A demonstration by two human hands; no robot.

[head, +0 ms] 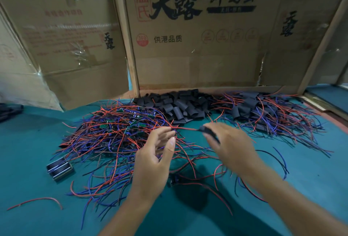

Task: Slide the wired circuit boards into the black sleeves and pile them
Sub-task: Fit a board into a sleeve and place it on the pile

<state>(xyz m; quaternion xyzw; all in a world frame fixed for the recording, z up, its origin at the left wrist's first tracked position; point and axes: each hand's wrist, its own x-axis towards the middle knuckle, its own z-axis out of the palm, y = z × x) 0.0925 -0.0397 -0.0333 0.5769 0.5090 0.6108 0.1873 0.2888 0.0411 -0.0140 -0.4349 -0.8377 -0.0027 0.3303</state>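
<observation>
A tangle of small green circuit boards with red and blue wires (120, 134) lies left of centre on the green cloth. Empty black sleeves (178, 106) are heaped at the back centre. Sleeved boards with wires (263, 115) are piled at the back right. My right hand (233, 147) grips a black sleeve (209, 132), blurred by motion. A red wire (185, 128) runs from that sleeve to my left hand (156, 158), which pinches the wire at its fingertips. Both hands hover above the wires near the table's middle.
Cardboard box walls (197, 47) stand along the back. A small black and metal part (59, 169) lies at the left of the wire tangle. A loose red wire (35, 202) lies front left. A wooden edge (320, 104) borders the right side.
</observation>
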